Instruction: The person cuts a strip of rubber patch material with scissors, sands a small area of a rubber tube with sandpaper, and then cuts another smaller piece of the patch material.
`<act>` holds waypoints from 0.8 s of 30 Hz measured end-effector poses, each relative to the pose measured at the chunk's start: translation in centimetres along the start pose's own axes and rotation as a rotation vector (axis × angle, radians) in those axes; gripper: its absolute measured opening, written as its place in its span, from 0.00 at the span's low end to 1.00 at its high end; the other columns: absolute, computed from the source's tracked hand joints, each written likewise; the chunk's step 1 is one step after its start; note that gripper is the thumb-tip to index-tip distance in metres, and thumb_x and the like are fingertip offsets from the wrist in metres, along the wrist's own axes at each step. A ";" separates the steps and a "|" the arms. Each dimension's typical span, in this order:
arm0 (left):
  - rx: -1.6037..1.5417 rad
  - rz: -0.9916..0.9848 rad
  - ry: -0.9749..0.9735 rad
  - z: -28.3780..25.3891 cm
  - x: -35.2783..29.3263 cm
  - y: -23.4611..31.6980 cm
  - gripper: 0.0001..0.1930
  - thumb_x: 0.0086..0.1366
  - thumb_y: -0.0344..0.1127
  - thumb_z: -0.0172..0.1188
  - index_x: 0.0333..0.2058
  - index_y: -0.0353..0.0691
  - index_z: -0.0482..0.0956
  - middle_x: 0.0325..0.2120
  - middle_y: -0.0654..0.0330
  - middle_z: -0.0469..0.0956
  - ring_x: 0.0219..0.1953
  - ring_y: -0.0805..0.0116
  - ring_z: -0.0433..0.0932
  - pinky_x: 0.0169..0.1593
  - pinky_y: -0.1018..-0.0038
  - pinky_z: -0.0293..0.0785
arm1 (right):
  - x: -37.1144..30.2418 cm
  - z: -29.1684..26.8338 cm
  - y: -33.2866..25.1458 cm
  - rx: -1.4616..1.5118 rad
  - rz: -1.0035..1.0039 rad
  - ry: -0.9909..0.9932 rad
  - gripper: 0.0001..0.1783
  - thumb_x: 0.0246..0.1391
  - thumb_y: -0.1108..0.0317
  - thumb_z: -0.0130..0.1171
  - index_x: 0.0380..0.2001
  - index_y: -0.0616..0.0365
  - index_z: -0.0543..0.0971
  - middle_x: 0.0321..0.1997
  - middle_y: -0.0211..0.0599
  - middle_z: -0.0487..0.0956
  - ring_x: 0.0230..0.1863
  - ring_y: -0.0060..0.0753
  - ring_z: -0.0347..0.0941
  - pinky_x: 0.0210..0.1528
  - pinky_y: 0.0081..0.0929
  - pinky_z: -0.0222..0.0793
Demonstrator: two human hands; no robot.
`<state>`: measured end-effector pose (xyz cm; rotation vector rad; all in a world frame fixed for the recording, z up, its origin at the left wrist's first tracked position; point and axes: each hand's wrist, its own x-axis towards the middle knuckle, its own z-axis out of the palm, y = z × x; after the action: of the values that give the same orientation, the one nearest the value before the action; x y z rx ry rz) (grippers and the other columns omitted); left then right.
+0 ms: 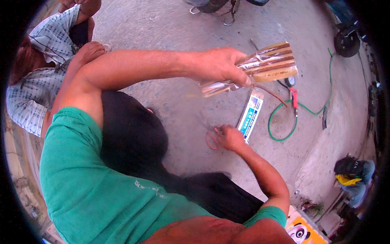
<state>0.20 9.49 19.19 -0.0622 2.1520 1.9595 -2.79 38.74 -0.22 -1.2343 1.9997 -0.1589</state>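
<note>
My left hand [219,67], arm stretched across the upper middle, grips a clear-film pack of brown tyre repair strips [276,59]. The pack fans out to the right of my thumb, and its narrower end shows below the hand. One brown strip [272,93] sticks out beneath it toward the lower right. Low over the ground, my right hand [230,137] has its fingers closed at the red loop handles of a pair of scissors [211,140]; the blades are blurred. Beside that hand lies a long white and blue box [252,114], partly hidden by the hand and the pack.
A green air hose [270,126] with a red inflator [294,97] and round gauge [290,81] curves over the concrete at right. Another person in a checked shirt [30,85] sits close at left. Vehicle parts [211,6] and a wheel [347,42] stand at the far side.
</note>
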 end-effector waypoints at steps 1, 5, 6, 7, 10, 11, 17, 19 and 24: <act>-0.018 -0.001 0.018 0.0 -0.1 -0.1 0.26 0.59 0.44 0.65 0.50 0.31 0.77 0.37 0.60 0.80 0.38 0.74 0.76 0.44 0.72 0.74 | -0.5 1.7 0.1 -0.011 -0.036 0.070 0.27 0.52 0.50 0.66 0.46 0.60 0.79 0.47 0.49 0.82 0.46 0.54 0.80 0.47 0.44 0.77; 0.030 -0.014 0.067 -0.1 -0.2 1.0 0.27 0.59 0.46 0.65 0.49 0.30 0.76 0.37 0.58 0.80 0.38 0.72 0.77 0.43 0.71 0.75 | -1.7 2.8 -1.2 -0.125 -0.084 0.207 0.26 0.53 0.54 0.64 0.48 0.62 0.75 0.47 0.52 0.81 0.48 0.52 0.79 0.51 0.43 0.76; 0.022 -0.006 0.078 -0.2 -0.1 0.9 0.27 0.59 0.46 0.65 0.49 0.30 0.77 0.37 0.58 0.80 0.37 0.71 0.77 0.43 0.71 0.75 | -1.6 3.2 -0.9 -0.137 -0.080 0.202 0.26 0.52 0.54 0.65 0.47 0.61 0.76 0.47 0.52 0.81 0.48 0.52 0.79 0.51 0.43 0.76; 0.014 0.002 0.088 -0.2 0.0 0.7 0.27 0.58 0.47 0.65 0.49 0.30 0.77 0.36 0.57 0.80 0.37 0.71 0.77 0.42 0.71 0.75 | -1.3 3.6 -0.6 -0.148 -0.076 0.197 0.25 0.52 0.54 0.65 0.47 0.61 0.76 0.46 0.52 0.81 0.48 0.52 0.79 0.52 0.42 0.76; -0.036 0.007 0.095 -0.5 0.3 0.2 0.27 0.58 0.47 0.65 0.48 0.31 0.77 0.35 0.57 0.79 0.37 0.71 0.77 0.42 0.70 0.75 | 0.0 5.4 0.4 -0.128 -0.046 0.205 0.26 0.50 0.54 0.66 0.47 0.60 0.76 0.48 0.52 0.81 0.49 0.50 0.79 0.52 0.42 0.76; -0.057 0.005 0.094 -0.6 0.4 0.1 0.27 0.58 0.47 0.65 0.48 0.31 0.77 0.35 0.57 0.79 0.36 0.71 0.77 0.42 0.70 0.75 | 0.2 5.6 0.9 -0.128 -0.048 0.166 0.26 0.51 0.54 0.66 0.47 0.60 0.77 0.49 0.53 0.81 0.49 0.50 0.79 0.52 0.42 0.76; -0.029 0.068 0.173 -2.8 -0.1 -0.2 0.27 0.56 0.47 0.65 0.47 0.31 0.77 0.34 0.59 0.78 0.35 0.71 0.76 0.42 0.70 0.75 | 0.0 -0.9 -1.1 0.267 0.109 -0.096 0.30 0.55 0.49 0.65 0.53 0.61 0.76 0.41 0.45 0.84 0.39 0.39 0.83 0.43 0.35 0.78; 0.002 0.072 0.212 -3.6 0.2 -0.3 0.26 0.56 0.46 0.65 0.47 0.32 0.77 0.33 0.60 0.78 0.35 0.72 0.76 0.40 0.70 0.75 | -0.8 -2.4 -0.4 0.670 0.179 -0.121 0.31 0.56 0.54 0.66 0.58 0.60 0.74 0.36 0.43 0.84 0.34 0.34 0.82 0.40 0.30 0.78; -0.069 0.088 0.284 -5.2 1.6 0.2 0.22 0.57 0.40 0.68 0.45 0.30 0.78 0.30 0.57 0.80 0.28 0.71 0.79 0.31 0.71 0.78 | -3.5 -12.6 -3.0 0.673 0.193 0.286 0.35 0.53 0.66 0.68 0.62 0.63 0.67 0.29 0.33 0.78 0.26 0.21 0.74 0.31 0.23 0.72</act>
<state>-2.07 4.57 19.46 -0.2781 2.2910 2.1903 -8.19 36.56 11.90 -0.6076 2.0314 -0.8734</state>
